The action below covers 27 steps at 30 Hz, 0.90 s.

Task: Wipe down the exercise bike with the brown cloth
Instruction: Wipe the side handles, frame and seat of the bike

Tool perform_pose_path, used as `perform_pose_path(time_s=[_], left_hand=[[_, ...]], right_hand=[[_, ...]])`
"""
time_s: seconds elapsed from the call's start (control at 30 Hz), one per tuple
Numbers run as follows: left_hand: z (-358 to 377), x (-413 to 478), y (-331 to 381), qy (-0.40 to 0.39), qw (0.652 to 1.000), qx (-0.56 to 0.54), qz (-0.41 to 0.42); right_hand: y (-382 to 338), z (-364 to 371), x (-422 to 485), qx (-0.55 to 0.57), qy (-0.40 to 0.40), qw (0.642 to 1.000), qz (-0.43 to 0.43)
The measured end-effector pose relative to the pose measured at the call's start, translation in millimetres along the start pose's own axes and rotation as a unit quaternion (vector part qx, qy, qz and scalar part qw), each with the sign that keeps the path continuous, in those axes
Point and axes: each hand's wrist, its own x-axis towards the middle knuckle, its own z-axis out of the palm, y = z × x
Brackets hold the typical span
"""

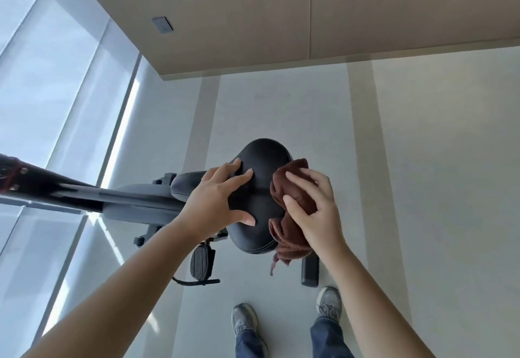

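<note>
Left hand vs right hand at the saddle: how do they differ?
Left hand rests bare on the saddle, fingers spread; right hand holds the cloth. Left hand is over the saddle's middle; right hand is at its right edge. Both are bare-armed and at the saddle.

Exercise bike [135,202]: grey frame, black saddle [261,157] w/ stitched edge, seen from above. Brown cloth [281,188] bunched vs saddle's right edge, touching it, one end hanging below saddle's rim. Strapped pedal [201,263] below saddle, left side.
</note>
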Motion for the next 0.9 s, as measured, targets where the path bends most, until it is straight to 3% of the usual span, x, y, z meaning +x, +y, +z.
perform_pose_path(time_s=[0.33,0.5,0.73,0.9], left_hand=[[5,-2,2,0.003,0.999,-0.015,-0.039],[5,-2,3,0.002,0.998,-0.025,-0.052],[4,-1,7,0.001,0.997,-0.037,-0.066],[4,-1,4,0.003,0.997,-0.039,-0.062]], right_hand=[[15,-12,55,0.075,-0.059,0.995,0.037],[17,2,-34,0.118,0.023,0.992,0.048],[18,-6,52,0.152,0.008,0.985,0.082],[2,32,-40,0.112,0.151,0.978,0.089]])
